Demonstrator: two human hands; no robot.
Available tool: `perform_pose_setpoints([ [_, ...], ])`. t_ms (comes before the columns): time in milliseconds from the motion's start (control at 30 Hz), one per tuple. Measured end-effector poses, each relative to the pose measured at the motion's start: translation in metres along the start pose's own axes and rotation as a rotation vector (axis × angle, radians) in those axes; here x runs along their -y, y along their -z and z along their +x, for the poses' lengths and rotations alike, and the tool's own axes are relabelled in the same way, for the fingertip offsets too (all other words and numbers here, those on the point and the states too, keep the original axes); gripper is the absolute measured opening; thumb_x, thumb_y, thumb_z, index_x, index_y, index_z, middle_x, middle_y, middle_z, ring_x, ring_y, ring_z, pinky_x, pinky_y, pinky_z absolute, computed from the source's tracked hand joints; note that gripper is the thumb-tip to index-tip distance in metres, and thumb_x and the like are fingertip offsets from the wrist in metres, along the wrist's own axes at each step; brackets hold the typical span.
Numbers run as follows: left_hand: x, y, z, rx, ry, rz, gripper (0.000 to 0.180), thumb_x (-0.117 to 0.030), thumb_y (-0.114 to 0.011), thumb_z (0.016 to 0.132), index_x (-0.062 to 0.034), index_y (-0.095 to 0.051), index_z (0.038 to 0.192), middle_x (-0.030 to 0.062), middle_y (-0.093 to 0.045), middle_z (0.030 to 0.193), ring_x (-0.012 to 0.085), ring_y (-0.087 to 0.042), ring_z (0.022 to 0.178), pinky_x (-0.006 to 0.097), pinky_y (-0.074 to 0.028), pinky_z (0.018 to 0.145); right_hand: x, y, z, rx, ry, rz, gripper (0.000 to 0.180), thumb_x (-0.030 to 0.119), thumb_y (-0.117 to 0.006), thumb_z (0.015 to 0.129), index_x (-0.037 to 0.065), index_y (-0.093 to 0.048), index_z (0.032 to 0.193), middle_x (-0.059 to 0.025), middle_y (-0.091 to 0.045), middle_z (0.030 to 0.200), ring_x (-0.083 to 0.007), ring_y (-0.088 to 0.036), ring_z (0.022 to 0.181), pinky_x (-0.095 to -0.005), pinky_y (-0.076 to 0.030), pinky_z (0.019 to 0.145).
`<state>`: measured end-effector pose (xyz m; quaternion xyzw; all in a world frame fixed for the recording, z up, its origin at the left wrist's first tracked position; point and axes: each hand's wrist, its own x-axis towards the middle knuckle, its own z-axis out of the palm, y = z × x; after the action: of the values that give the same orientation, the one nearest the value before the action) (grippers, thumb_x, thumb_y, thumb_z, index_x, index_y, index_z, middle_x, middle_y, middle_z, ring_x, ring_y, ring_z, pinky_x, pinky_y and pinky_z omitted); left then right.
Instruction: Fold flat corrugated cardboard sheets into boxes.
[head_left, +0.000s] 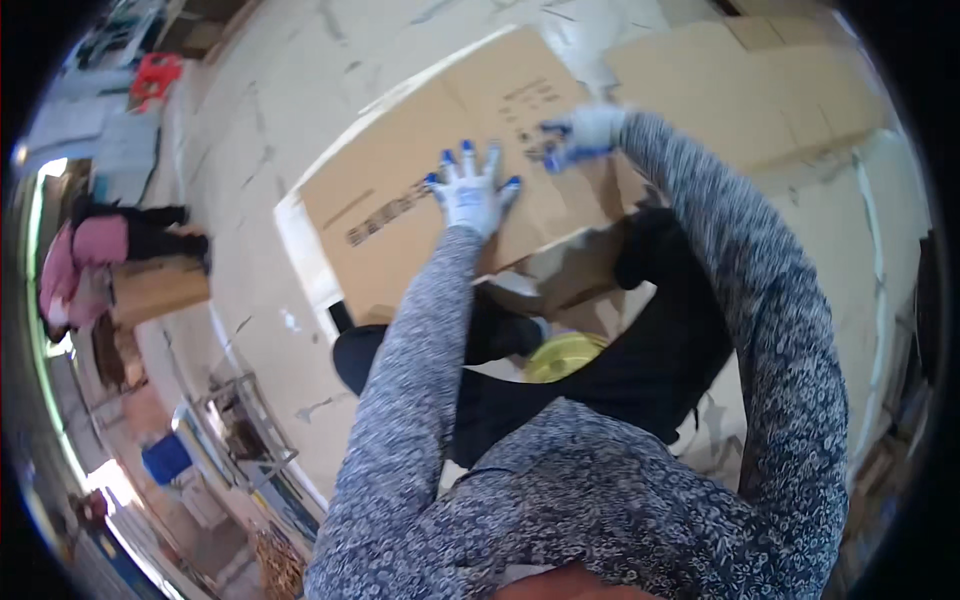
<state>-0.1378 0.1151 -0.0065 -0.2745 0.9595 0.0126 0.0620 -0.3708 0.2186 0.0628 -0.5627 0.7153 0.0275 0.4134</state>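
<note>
Two gloved hands, one large cardboard box [440, 180]. Box lies flat on the pale floor [260, 130] ahead of the knees, long axis running 8 to 2 o'clock. Left hand [472, 195] rests on it, fingers spread flat. Right hand [583, 136] at the box's 2 o'clock part; grip unclear. Second carton [760, 90] further toward 2 o'clock.

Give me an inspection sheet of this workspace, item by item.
Surface: pale marbled floor, scuffed.
Job's things: large flattened cardboard box lying on the floor, dark print on top.
Clutter: yellow roll by the person's legs; more flat cardboard beyond.
Grips: left hand, gloved, spread flat on the box; right hand, gloved, at its far edge, grip unclear.
Cables: nothing seen.
Surroundings: a person in pink with another box, blue bin, red stool.
</note>
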Motion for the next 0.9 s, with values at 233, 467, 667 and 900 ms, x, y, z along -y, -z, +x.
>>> perform_pose_setpoints([
  [233,0.003,-0.005,-0.004,0.029,0.034,0.028,0.073,-0.054,-0.053,0.093,-0.0268,-0.026,0.155,0.0209,-0.023,0.159,0.0484,-0.018,0.145,0.071,-0.013,0.109,-0.237,-0.051,-0.084,-0.824,-0.657,-0.060,0.107,0.071,-0.073,0.068,0.012,-0.036,0.149,-0.0223,-0.050,0.138,-0.0370,-0.052,0.123,-0.0533,-0.047,0.097],
  [467,0.004,0.003,0.001,0.033,0.039,0.055,0.076,-0.053,-0.056,0.091,-0.0244,-0.027,0.155,0.0203,-0.021,0.160,0.0472,-0.017,0.145,0.068,-0.012,0.112,-0.197,-0.216,-0.035,-0.604,-0.806,-0.437,0.102,0.057,-0.069,0.073,0.018,-0.022,0.155,-0.0218,-0.034,0.152,-0.0464,-0.032,0.139,-0.0711,-0.032,0.101],
  [667,-0.003,0.003,0.002,0.076,0.051,0.105,0.076,-0.050,-0.058,0.091,-0.0233,-0.026,0.155,0.0192,-0.019,0.161,0.0457,-0.014,0.147,0.069,-0.011,0.111,-0.189,-0.227,-0.021,-0.701,-0.757,-0.389,0.058,0.026,-0.051,0.092,0.016,-0.036,0.148,-0.0225,-0.045,0.145,-0.0473,-0.047,0.127,-0.0690,-0.042,0.092],
  [900,-0.002,0.008,0.000,0.106,0.062,0.074,0.076,-0.048,-0.057,0.093,-0.0242,-0.022,0.157,0.0171,-0.017,0.162,0.0425,-0.014,0.147,0.069,-0.013,0.111,-0.099,-0.062,-0.188,-1.194,-0.332,0.205,0.057,0.018,-0.058,0.088,0.007,-0.045,0.142,-0.0193,-0.065,0.120,-0.0337,-0.066,0.106,-0.0427,-0.052,0.088],
])
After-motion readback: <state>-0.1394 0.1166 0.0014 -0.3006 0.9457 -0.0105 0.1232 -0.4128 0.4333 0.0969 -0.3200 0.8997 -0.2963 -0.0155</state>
